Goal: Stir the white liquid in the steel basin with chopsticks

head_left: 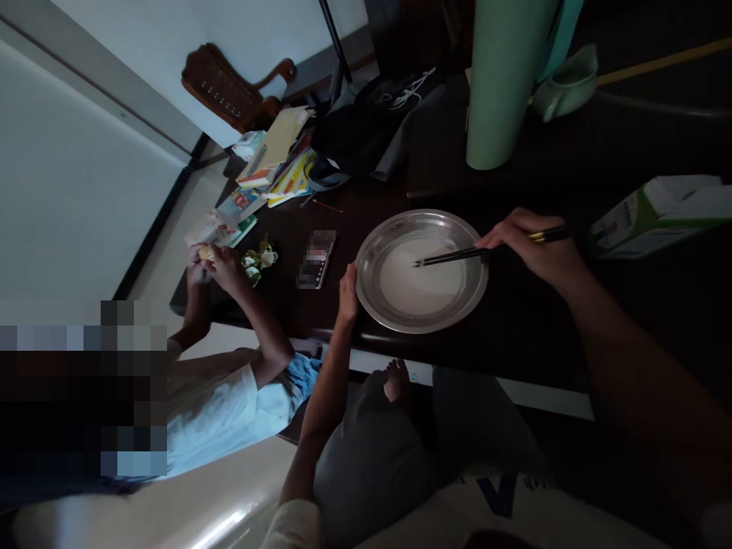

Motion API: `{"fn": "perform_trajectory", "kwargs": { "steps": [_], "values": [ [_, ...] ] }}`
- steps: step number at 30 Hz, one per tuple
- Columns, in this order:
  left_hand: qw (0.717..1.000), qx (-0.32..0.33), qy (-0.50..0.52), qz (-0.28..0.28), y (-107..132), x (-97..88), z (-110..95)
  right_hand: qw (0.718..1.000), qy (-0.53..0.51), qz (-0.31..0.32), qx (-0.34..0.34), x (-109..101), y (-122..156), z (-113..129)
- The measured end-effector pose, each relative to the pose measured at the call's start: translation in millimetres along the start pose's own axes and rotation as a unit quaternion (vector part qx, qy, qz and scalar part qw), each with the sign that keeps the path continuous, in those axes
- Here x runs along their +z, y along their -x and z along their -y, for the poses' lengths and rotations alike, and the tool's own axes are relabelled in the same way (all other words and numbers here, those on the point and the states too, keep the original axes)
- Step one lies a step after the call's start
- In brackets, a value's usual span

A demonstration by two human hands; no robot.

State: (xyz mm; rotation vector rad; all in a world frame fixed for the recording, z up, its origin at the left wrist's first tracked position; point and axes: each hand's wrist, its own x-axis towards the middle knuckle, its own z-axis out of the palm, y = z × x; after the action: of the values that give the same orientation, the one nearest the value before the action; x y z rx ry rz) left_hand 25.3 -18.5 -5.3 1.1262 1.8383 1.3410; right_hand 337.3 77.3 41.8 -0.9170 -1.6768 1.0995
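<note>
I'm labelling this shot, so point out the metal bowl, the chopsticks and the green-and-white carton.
Metal bowl (369, 267): head view, on its left inner wall.
Chopsticks (451, 257): head view, on the shafts, over the bowl.
Green-and-white carton (623, 226): head view, on its printed side.

A pale shirt, its left sleeve short, carries a bold dark-blue angular mark with smaller dark lettering beside it; the trousers are loose and grey.
</note>
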Motion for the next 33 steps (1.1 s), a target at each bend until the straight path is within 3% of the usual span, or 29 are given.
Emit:
{"fn": "perform_trajectory", "kwargs": {
  "steps": [2, 4, 9, 13, 15, 18, 21, 24, 28, 30, 33],
  "values": [
    [1.0, -0.001, -0.001, -0.003, 0.3, -1.3, -1.2, 0.999, -0.041, -0.017, 0.019, -3.2, -0.2, 1.0],
    [1.0, 0.001, -0.001, -0.003, 0.5, -1.2, -2.3, 0.998, -0.064, 0.004, 0.03, -3.3, 0.2, 1.5],
    [1.0, -0.003, 0.007, 0.002, 0.2, 2.6, -4.9, 0.997, 0.023, 0.076, -0.019, 2.3, 0.2, -1.7],
    [1.0, -0.008, 0.002, 0.001, 0.9, 0.6, -4.3, 1.0, 0.002, -0.007, -0.017, -0.9, -0.7, -2.3],
    [1.0, -0.005, 0.0, 0.003, 1.0, -0.5, -2.9, 0.999, -0.046, -0.015, -0.001, -1.8, -0.1, -1.4],
    [1.0, -0.007, 0.002, 0.002, 0.2, 0.7, -1.2, 0.997, -0.062, 0.042, 0.009, 1.2, 1.4, -2.0],
    [1.0, -0.011, 0.002, 0.001, -1.0, 3.8, -0.7, 0.996, 0.003, 0.082, -0.022, 4.1, 1.2, -5.2],
    [1.0, 0.002, 0.005, -0.001, -1.4, 4.9, -0.4, 0.998, 0.038, 0.034, -0.028, -0.2, -0.6, -6.4],
    [1.0, 0.014, 0.003, 0.005, -1.1, 4.4, 0.3, 0.999, -0.038, -0.028, 0.002, -8.3, -1.2, -3.3],
    [1.0, 0.014, 0.005, 0.009, -1.2, 5.1, 0.2, 0.998, -0.063, -0.002, 0.009, -7.4, -0.5, -2.6],
    [1.0, 0.015, 0.007, 0.009, -1.7, 7.4, -0.5, 0.998, -0.016, 0.062, -0.01, -1.8, -0.1, -4.8]
  ]
}}
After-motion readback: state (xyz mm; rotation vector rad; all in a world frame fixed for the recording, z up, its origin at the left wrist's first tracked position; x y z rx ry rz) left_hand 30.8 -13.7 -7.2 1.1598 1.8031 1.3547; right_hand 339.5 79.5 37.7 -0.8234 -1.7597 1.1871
